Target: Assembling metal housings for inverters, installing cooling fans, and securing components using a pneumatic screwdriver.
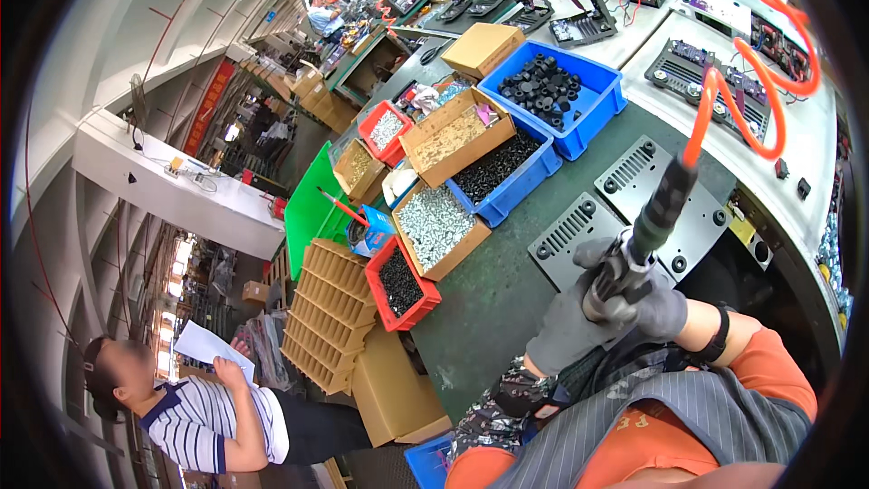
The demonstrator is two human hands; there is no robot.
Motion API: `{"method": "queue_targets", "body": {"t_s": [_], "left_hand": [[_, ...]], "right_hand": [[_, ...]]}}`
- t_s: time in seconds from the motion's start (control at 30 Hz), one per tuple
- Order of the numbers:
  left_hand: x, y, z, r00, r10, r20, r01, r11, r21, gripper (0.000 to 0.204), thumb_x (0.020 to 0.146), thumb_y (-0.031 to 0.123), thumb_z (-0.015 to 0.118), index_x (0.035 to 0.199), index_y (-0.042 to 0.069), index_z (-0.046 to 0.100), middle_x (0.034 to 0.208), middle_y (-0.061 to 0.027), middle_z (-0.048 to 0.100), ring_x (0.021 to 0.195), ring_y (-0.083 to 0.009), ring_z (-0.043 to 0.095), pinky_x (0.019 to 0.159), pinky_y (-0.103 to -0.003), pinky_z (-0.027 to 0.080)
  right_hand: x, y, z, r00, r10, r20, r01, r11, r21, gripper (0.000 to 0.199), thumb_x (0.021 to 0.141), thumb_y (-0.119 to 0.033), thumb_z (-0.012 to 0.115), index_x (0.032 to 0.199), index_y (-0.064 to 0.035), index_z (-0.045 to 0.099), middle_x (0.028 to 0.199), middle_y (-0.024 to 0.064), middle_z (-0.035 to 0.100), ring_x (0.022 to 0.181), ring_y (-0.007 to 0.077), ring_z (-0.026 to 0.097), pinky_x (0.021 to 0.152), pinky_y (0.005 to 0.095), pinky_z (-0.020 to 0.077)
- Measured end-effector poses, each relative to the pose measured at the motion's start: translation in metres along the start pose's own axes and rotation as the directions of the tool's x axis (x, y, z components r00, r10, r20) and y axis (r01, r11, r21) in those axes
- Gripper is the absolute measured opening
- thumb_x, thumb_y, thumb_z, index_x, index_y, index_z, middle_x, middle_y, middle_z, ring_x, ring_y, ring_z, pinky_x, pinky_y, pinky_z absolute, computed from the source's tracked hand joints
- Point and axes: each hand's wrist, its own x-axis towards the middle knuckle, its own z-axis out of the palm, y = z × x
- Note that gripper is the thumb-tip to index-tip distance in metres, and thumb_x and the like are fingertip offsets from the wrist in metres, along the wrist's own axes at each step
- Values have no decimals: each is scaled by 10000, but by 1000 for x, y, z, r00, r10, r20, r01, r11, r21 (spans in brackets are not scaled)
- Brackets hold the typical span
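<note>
Both gloved hands, left hand [568,326] and right hand [654,306], have fingers wrapped tight around a pneumatic screwdriver [638,240] at the green surface's [493,299] near edge, beside screw bins [434,226]; factory aisle beyond.

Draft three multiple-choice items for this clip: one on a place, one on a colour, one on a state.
1. Where do the black vented metal plates lie?
A. On the green bench top
B. Inside the blue bin
C. On the floor

2. What colour is the coiled hose running up from the power screwdriver?
A. Green
B. Orange
C. White

3. What is the state of the gloved hands?
A. Both hanging free
B. Resting flat on a carton
C. Closed around the screwdriver

Answers: 1 A, the plates sit flat on the bench. 2 B, the hose is bright orange. 3 C, both grey gloves wrap the tool's body.
</note>
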Motion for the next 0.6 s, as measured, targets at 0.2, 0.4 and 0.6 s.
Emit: {"method": "queue_targets", "body": {"t_s": [0.2, 0.4, 0.6], "left_hand": [[-5, -13, -11, 872, 421, -249, -347, 892, 291, 455, 627, 245, 839, 1011, 99, 643, 885, -74, 661, 796, -292, 645, 750, -410, 518], [0, -22, -14, 819, 570, -69, -417, 673, 611, 356, 643, 249, 739, 965, 156, 616, 876, -16, 611, 848, -237, 609, 813, -395, 440], [-3, -35, -13, 834, 551, 14, -395, 580, 712, 258, 735, 213, 647, 979, 147, 593, 892, -17, 609, 869, -231, 605, 823, -392, 435]], "right_hand": [[-2, -41, -54, 933, 57, 356, -40, 998, -54, 445, 884, -177, 603, 1241, 89, 586, 1128, 203, 662, 971, 292, 650, 895, 342, 502], [-21, -20, -38, 665, 576, 475, -712, 681, 171, 537, 865, -207, 703, 1295, 40, 498, 1003, 102, 636, 794, 129, 641, 652, 246, 538], [-18, 26, -34, 484, 718, 500, -874, 417, 248, 431, 793, -163, 725, 1142, 26, 557, 822, 86, 636, 652, 135, 646, 560, 243, 542]]}}
